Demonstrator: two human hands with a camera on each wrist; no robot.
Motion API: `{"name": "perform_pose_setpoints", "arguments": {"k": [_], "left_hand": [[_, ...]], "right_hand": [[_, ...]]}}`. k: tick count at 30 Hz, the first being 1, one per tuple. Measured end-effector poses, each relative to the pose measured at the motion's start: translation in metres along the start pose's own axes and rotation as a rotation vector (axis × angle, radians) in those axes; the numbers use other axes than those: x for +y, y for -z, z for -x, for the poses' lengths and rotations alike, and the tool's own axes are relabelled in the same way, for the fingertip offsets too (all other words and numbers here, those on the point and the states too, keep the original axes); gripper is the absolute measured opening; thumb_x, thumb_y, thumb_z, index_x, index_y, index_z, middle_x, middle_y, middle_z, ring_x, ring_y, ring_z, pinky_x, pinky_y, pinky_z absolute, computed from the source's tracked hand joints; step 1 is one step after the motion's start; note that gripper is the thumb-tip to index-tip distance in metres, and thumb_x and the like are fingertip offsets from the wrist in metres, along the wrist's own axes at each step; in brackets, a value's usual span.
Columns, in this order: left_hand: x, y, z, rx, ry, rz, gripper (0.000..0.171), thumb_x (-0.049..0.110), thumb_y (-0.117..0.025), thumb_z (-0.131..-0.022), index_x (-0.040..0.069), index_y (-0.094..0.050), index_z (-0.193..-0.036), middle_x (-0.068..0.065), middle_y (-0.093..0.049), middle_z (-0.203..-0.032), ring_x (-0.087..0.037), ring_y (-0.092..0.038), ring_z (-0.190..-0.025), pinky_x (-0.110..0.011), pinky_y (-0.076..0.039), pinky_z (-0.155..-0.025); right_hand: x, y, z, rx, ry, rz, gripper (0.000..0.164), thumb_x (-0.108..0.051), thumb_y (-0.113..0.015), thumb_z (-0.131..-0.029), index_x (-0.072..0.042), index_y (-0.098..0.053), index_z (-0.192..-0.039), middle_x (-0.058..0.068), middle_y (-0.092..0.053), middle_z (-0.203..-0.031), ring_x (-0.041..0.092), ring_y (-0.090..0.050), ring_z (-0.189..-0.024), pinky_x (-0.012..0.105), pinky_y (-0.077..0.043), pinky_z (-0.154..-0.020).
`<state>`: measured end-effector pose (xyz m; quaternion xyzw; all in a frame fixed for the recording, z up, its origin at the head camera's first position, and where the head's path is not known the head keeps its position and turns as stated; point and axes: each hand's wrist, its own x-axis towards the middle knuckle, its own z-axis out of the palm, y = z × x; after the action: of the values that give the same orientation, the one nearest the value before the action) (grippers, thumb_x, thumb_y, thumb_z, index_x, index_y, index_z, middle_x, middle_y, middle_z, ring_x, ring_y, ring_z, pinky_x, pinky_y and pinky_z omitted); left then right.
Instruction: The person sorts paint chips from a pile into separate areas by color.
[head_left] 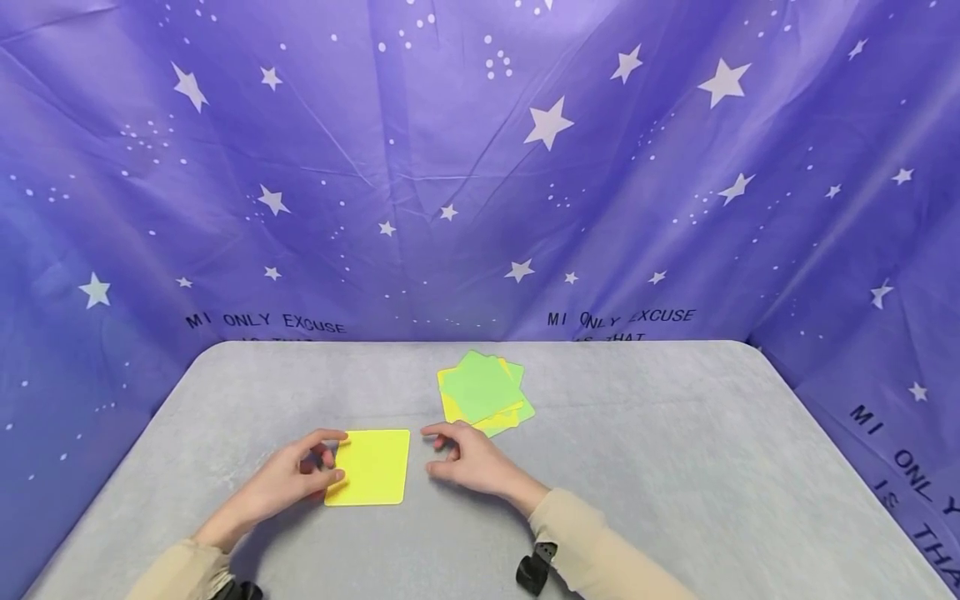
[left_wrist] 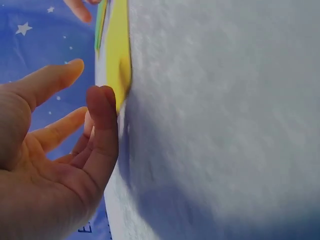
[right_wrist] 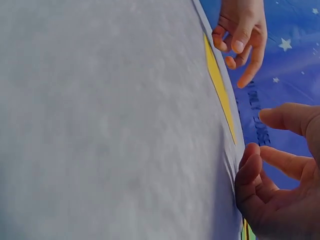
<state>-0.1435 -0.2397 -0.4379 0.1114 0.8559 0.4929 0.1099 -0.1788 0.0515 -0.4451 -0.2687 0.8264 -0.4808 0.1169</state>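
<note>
A square yellow card (head_left: 372,468) with rounded corners lies flat on the grey tabletop. My left hand (head_left: 288,475) is at its left edge, thumb and index finger spread apart and overlapping that edge in the head view. Between those fingers nothing is held; in the left wrist view the other fingers curl loosely beside the yellow card (left_wrist: 118,45). Just past the card's right edge is my right hand (head_left: 476,458), its thumb and index finger parted with a gap between them. The right wrist view shows the yellow card (right_wrist: 218,85) as a thin strip between both hands.
Behind my right hand sits a loose fanned pile of green and yellow cards (head_left: 483,387), a green one on top. The grey table (head_left: 660,475) has rounded far corners, and a purple-blue star-patterned cloth (head_left: 450,167) hangs behind it and along its sides.
</note>
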Motion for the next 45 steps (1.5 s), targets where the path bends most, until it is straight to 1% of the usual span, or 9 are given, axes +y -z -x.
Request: {"name": "perform_pose_setpoints", "arguments": {"k": [6, 11, 15, 20, 25, 29, 33, 39, 45], "left_hand": [[0.007, -0.015, -0.012, 0.05, -0.051, 0.099, 0.046, 0.005, -0.071, -0.084, -0.006, -0.053, -0.126, -0.018, -0.053, -0.102, -0.016, -0.06, -0.071, -0.032, -0.055, -0.059], [0.014, -0.03, -0.029, 0.075, -0.07, 0.19, 0.045, -0.001, -0.067, -0.083, -0.009, -0.052, -0.126, -0.024, -0.054, -0.112, -0.022, -0.063, -0.082, -0.033, -0.057, -0.065], [0.024, -0.043, -0.043, 0.077, -0.079, 0.234, 0.044, -0.003, -0.065, -0.083, -0.01, -0.052, -0.125, -0.028, -0.055, -0.116, -0.028, -0.064, -0.09, -0.033, -0.057, -0.069], [0.033, -0.058, -0.059, 0.063, -0.082, 0.283, 0.044, -0.004, -0.063, -0.084, -0.013, -0.05, -0.126, -0.03, -0.054, -0.118, -0.034, -0.063, -0.098, -0.034, -0.056, -0.073], [0.042, -0.074, -0.073, 0.064, -0.058, 0.295, 0.043, -0.003, -0.061, -0.085, -0.011, -0.05, -0.126, -0.027, -0.055, -0.117, -0.033, -0.063, -0.098, -0.035, -0.056, -0.075], [0.047, -0.087, -0.084, 0.081, -0.056, 0.305, 0.042, -0.005, -0.061, -0.084, -0.011, -0.051, -0.125, -0.026, -0.057, -0.116, -0.033, -0.063, -0.097, -0.036, -0.056, -0.076], [0.052, -0.098, -0.094, 0.106, -0.054, 0.335, 0.043, -0.007, -0.061, -0.082, -0.012, -0.052, -0.123, -0.027, -0.058, -0.113, -0.033, -0.065, -0.092, -0.035, -0.057, -0.074], [0.06, -0.109, -0.102, 0.137, -0.03, 0.312, 0.043, -0.007, -0.061, -0.081, -0.011, -0.054, -0.124, -0.025, -0.059, -0.11, -0.03, -0.065, -0.089, -0.036, -0.057, -0.071], [0.064, -0.112, -0.105, 0.141, 0.013, 0.291, 0.046, -0.006, -0.06, -0.082, -0.009, -0.054, -0.127, -0.024, -0.059, -0.115, -0.029, -0.065, -0.091, -0.035, -0.057, -0.073]], "right_hand": [[0.007, 0.019, 0.008, 0.069, -0.025, -0.012, 0.046, -0.005, -0.071, -0.082, 0.002, -0.06, -0.126, 0.013, -0.055, -0.101, 0.008, -0.05, -0.067, 0.022, -0.048, -0.05], [0.014, 0.035, 0.01, 0.145, -0.038, -0.019, 0.045, -0.005, -0.07, -0.082, 0.003, -0.06, -0.125, 0.015, -0.057, -0.102, 0.013, -0.052, -0.077, 0.023, -0.047, -0.058], [0.02, 0.047, 0.01, 0.202, -0.055, -0.043, 0.044, -0.003, -0.07, -0.081, 0.005, -0.06, -0.124, 0.017, -0.058, -0.102, 0.017, -0.056, -0.081, 0.024, -0.047, -0.063], [0.025, 0.06, 0.012, 0.228, -0.092, -0.105, 0.043, -0.001, -0.067, -0.083, 0.007, -0.058, -0.125, 0.02, -0.058, -0.105, 0.023, -0.059, -0.086, 0.025, -0.05, -0.063], [0.031, 0.07, 0.012, 0.297, -0.114, -0.114, 0.038, 0.002, -0.065, -0.083, 0.007, -0.06, -0.121, 0.02, -0.06, -0.102, 0.024, -0.06, -0.086, 0.026, -0.05, -0.062], [0.036, 0.076, 0.011, 0.376, -0.105, -0.065, 0.034, 0.005, -0.063, -0.081, 0.006, -0.063, -0.115, 0.018, -0.062, -0.098, 0.023, -0.06, -0.082, 0.024, -0.048, -0.059], [0.04, 0.082, 0.009, 0.423, -0.098, -0.016, 0.034, 0.007, -0.061, -0.079, 0.007, -0.064, -0.113, 0.019, -0.063, -0.099, 0.026, -0.061, -0.084, 0.025, -0.048, -0.064], [0.044, 0.089, 0.01, 0.435, -0.145, -0.014, 0.039, 0.006, -0.062, -0.081, 0.007, -0.061, -0.12, 0.023, -0.062, -0.112, 0.033, -0.061, -0.097, 0.036, -0.05, -0.081], [0.047, 0.09, 0.009, 0.402, -0.192, -0.027, 0.045, 0.005, -0.062, -0.082, 0.006, -0.057, -0.127, 0.025, -0.058, -0.123, 0.036, -0.058, -0.106, 0.041, -0.05, -0.086]]}}
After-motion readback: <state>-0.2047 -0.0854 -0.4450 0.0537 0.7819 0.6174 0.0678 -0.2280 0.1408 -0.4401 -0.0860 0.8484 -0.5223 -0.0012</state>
